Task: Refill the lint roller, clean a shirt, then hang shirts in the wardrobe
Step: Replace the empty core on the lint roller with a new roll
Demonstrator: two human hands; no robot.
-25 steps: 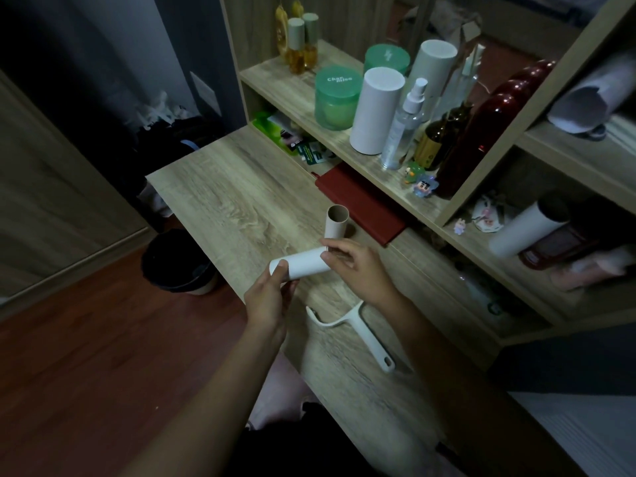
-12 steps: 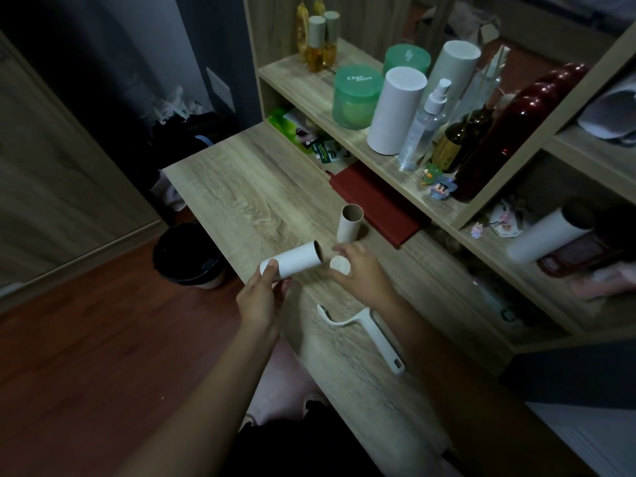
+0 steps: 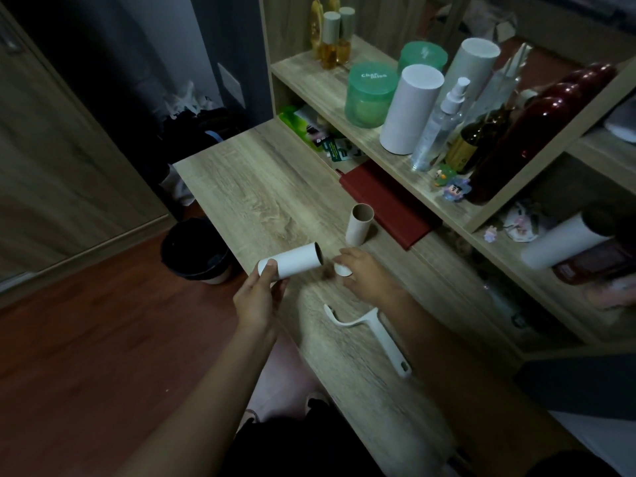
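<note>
Two hands: left (image 3: 258, 297) grips one white roll (image 3: 292, 262).

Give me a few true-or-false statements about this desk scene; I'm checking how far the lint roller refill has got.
1. The left hand holds the white refill roll. True.
2. The refill roll is already mounted on the roller handle. False: the handle lies bare on the desk, apart from the roll.
3. The empty cardboard core lies flat on its side. False: it stands upright on the desk beside the red book.
4. The right hand holds a small white cap. True.
5. A dark bin sits on the floor left of the desk. True.
</note>
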